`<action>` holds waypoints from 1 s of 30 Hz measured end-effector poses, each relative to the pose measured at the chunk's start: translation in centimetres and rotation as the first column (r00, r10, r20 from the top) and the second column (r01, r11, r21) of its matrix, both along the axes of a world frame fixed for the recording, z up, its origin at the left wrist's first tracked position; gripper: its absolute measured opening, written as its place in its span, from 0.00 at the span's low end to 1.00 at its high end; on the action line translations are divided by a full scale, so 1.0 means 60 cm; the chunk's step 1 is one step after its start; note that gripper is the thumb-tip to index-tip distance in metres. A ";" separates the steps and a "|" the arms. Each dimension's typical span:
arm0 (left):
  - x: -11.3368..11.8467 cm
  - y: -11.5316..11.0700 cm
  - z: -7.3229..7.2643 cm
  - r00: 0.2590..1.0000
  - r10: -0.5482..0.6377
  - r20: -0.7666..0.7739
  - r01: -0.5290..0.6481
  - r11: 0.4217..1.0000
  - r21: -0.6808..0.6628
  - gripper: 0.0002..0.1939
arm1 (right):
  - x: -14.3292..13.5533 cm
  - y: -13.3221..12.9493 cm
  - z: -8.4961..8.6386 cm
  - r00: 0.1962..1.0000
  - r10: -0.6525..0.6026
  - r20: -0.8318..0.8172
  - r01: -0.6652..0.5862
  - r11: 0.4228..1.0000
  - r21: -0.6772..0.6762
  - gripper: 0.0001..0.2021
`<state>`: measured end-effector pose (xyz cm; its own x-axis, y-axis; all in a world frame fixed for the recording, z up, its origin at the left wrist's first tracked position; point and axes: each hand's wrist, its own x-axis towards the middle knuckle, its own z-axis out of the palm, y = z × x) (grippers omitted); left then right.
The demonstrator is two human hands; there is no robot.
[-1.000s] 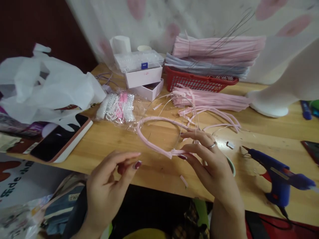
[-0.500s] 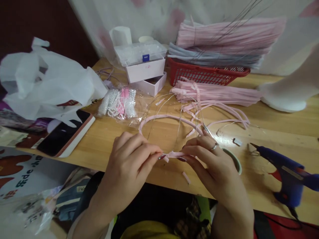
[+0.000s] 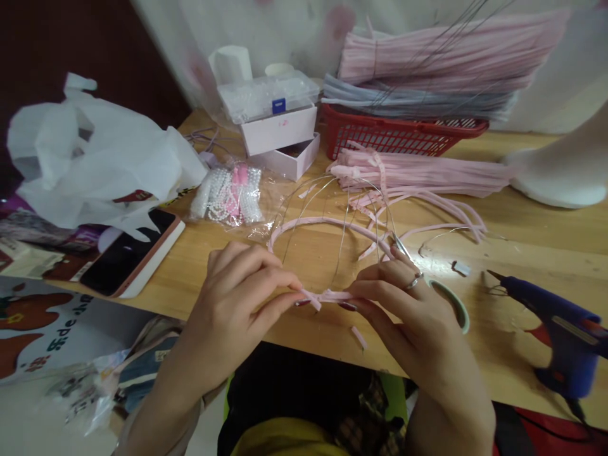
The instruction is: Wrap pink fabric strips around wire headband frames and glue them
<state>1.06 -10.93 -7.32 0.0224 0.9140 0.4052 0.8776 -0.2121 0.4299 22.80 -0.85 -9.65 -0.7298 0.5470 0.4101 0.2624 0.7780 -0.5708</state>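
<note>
A wire frame with a pink-wrapped ring (image 3: 327, 220) stands at the table's front, thin bare wires arching up from it. My left hand (image 3: 247, 304) pinches the near side of the ring between thumb and forefinger, where a short pink end sticks out. My right hand (image 3: 408, 310), with a ring on one finger, is closed on the same near side a little to the right. Between the two pinches a pink knot-like bump shows. Scissors (image 3: 449, 305) with a pale green handle lie beside and partly behind my right hand.
A blue glue gun (image 3: 553, 323) lies at the right. Behind the frame are pink pipe cleaners (image 3: 427, 174) and a red basket (image 3: 394, 130) of pink and grey-blue bundles. Bagged pearl beads (image 3: 230, 193), boxes (image 3: 280, 130) and a phone (image 3: 133, 253) are left. A pink scrap (image 3: 360, 337) lies near the edge.
My left fingers have shifted slightly left along the ring, so more of the pink strip shows between my hands. The right hand keeps its pinch. The whole view has shifted a little.
</note>
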 end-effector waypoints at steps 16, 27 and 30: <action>0.003 0.001 -0.003 0.999 -0.036 0.028 0.038 0.996 -0.086 0.04 | 0.001 -0.005 -0.003 1.000 0.003 0.017 -0.003 1.000 -0.022 0.05; 0.012 -0.002 0.003 0.999 0.040 0.020 -0.037 0.992 -0.124 0.07 | -0.001 -0.008 -0.003 1.000 0.002 0.013 -0.002 1.000 0.009 0.05; 0.014 -0.003 0.005 0.999 0.044 0.030 -0.039 0.989 -0.142 0.07 | -0.001 -0.008 -0.001 1.000 -0.003 0.012 0.003 1.000 0.006 0.05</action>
<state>1.87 -11.11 -7.04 -0.0276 0.9621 0.2713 0.8693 -0.1109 0.4816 22.75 -1.36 -9.69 -0.7331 0.5468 0.4045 0.2716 0.7806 -0.5630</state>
